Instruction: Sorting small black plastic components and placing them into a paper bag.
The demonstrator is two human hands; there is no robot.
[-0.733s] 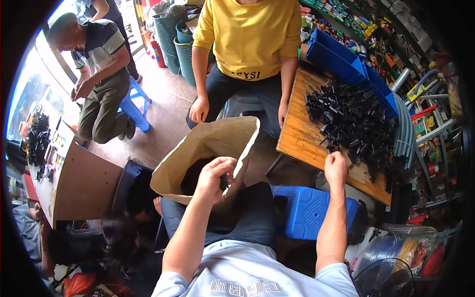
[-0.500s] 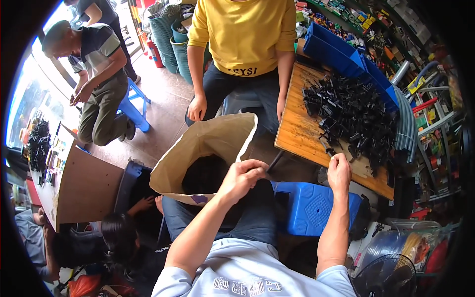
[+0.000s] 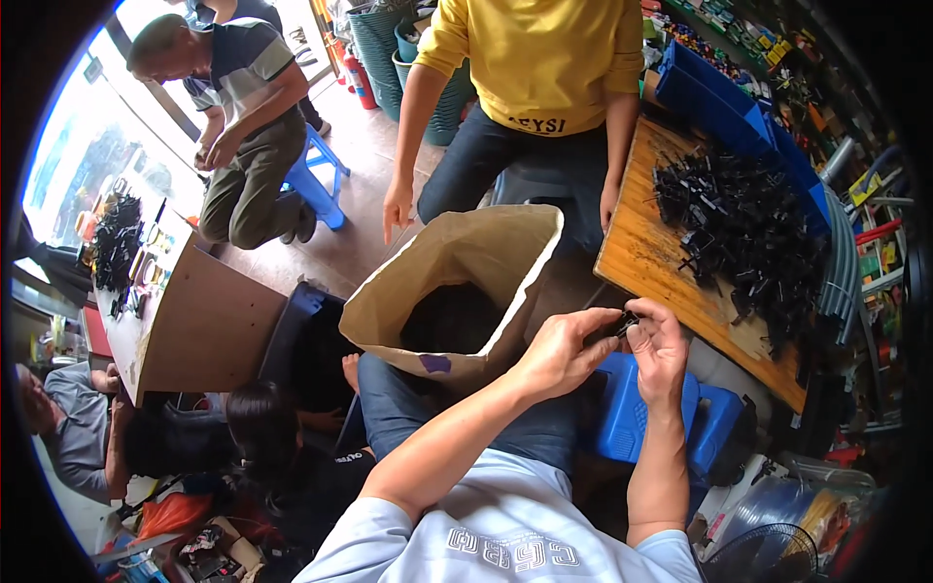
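Observation:
In front of my chest, my left hand (image 3: 569, 356) and my right hand (image 3: 659, 358) meet with their fingertips closed on a small black plastic part (image 3: 631, 320). Fingers cover much of it, so its exact kind cannot be made out. Between my legs stands a tall beige sack (image 3: 530, 238), its mouth wide and its inside dark. On my right, a heap of similar black parts (image 3: 743, 228) covers much of a wooden table (image 3: 632, 228), just beyond my right hand.
A blue plastic stool (image 3: 622, 418) is below my hands. Blue bins (image 3: 714, 112) line the table's far side. Opposite me sits a person in yellow (image 3: 544, 68), one hand near the sack. Another person (image 3: 248, 107) sits far left, by a bench (image 3: 214, 325) with black parts.
My two hands, apart before, have come together at the black part. My right hand has left the table's edge. The whole view has shifted, and the yellow-clad person's hand now points downward.

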